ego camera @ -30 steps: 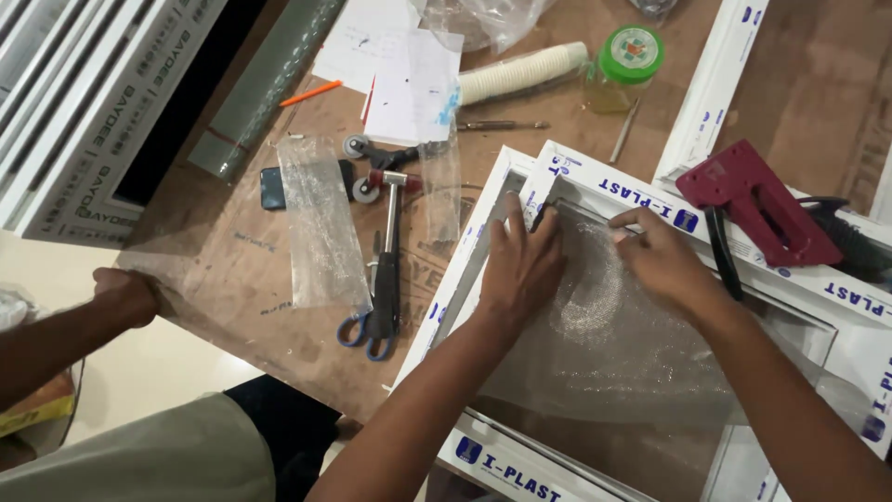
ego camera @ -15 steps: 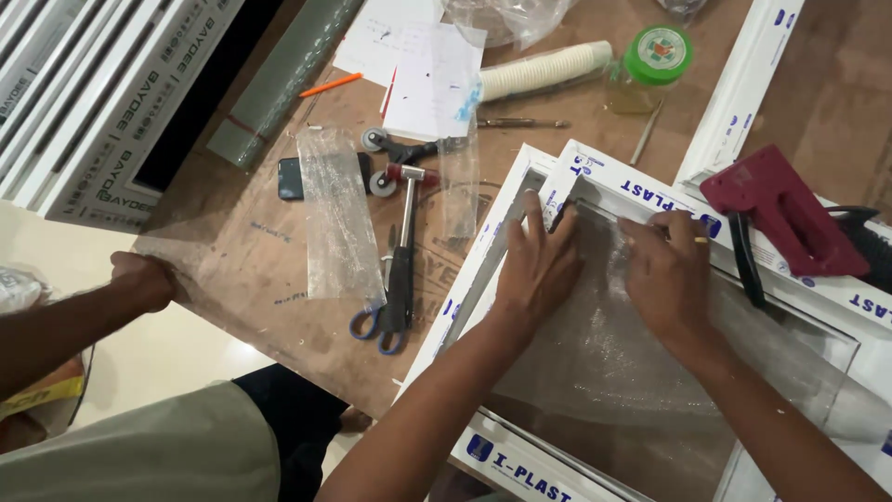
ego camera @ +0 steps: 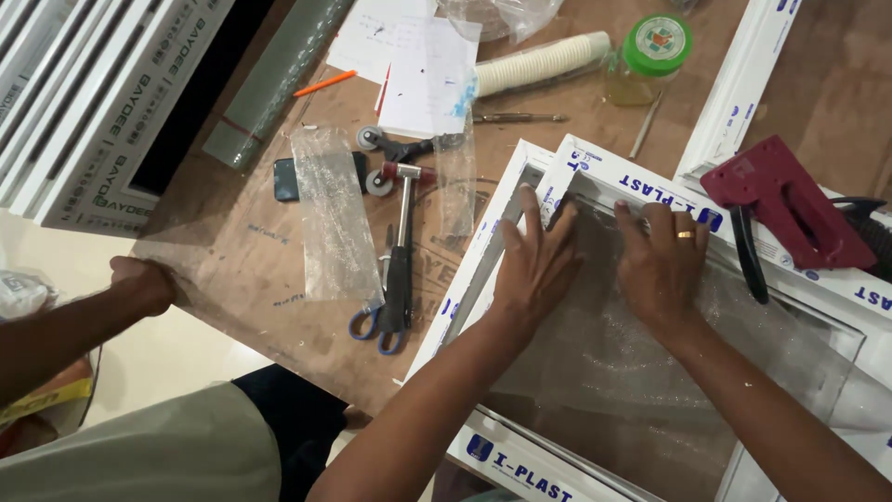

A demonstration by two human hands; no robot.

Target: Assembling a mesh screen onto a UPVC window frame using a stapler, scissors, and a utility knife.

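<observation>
Pressing the thin mesh (ego camera: 613,372) flat into the top corner of the white frame (ego camera: 595,177), right of the middle, works best if the left hand (ego camera: 534,265) and right hand (ego camera: 662,265) keep spread fingers (ego camera: 531,209) pushing down evenly.
</observation>
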